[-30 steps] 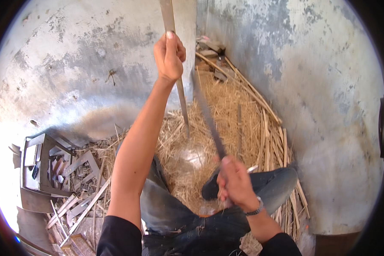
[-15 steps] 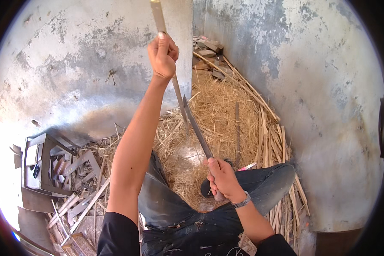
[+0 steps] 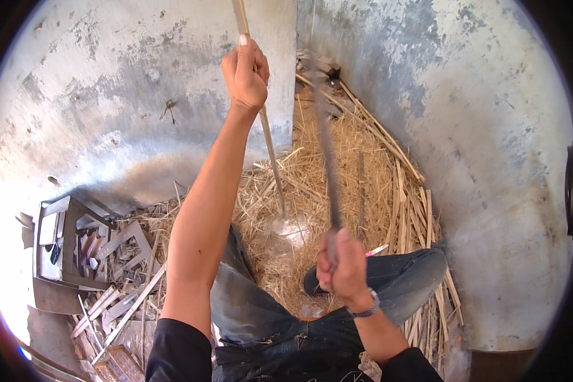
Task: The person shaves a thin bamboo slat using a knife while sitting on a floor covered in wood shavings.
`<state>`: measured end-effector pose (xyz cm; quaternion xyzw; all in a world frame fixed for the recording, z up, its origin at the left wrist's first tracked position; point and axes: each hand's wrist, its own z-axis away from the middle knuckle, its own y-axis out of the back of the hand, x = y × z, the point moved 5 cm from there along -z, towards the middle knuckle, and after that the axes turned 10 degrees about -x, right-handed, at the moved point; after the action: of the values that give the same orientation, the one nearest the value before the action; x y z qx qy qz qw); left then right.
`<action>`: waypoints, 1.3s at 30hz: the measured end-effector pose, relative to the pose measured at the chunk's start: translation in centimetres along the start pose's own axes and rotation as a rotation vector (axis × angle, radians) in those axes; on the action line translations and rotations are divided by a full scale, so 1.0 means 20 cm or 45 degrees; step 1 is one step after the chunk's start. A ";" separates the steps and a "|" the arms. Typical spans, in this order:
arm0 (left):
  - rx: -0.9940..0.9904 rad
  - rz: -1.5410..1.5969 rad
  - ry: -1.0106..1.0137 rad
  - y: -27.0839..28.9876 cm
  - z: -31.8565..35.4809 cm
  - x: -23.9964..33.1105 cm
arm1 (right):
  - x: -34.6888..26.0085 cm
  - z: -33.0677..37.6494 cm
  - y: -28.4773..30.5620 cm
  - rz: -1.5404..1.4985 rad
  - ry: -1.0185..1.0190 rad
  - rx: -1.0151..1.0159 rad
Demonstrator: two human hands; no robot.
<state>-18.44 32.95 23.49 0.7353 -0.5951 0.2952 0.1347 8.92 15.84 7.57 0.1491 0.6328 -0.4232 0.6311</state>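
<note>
1. Gripping slim strip (image 3: 270, 145) in left hand (image 3: 246, 75); running from top of view down to straw (image 3: 347, 165), contact at lower end unclear.
2. Gripping long-bladed tool (image 3: 328, 153) near its lower end in right hand (image 3: 346, 264); motion-blurred, apart from strip.
3. Probably light, stiff but springy; could split or splinter.
4. Best held high, fingers clear of cutting edge.

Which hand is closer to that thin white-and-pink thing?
Right. The right hand is just left of the thin white-and-pink thing; the left hand is farther off, up and to its left.
</note>
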 end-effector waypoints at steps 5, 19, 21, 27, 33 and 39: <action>0.047 -0.060 -0.009 0.00 -0.01 -0.03 | -0.19 -0.02 -0.11 -0.263 0.799 0.215; 0.073 0.072 -0.048 0.06 -0.06 -0.03 | 0.68 -0.02 0.31 -0.132 -0.518 0.316; 0.073 0.054 -0.032 0.03 -0.05 -0.07 | 0.46 -0.11 0.23 -0.145 -0.226 0.259; 0.041 0.129 -0.049 -0.08 -0.06 -0.12 | 0.41 -0.19 0.05 -0.322 -0.261 0.068; 0.080 0.118 -0.043 -0.03 -0.04 -0.15 | 0.04 -0.21 0.03 -0.215 -0.178 0.127; 0.079 0.043 -0.073 -0.08 -0.05 -0.10 | -0.12 -0.15 -0.05 -0.124 0.742 0.124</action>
<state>-17.44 35.61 23.35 0.7371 -0.6016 0.2945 0.0899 6.54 18.23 9.64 0.2639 0.7726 -0.4223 0.3939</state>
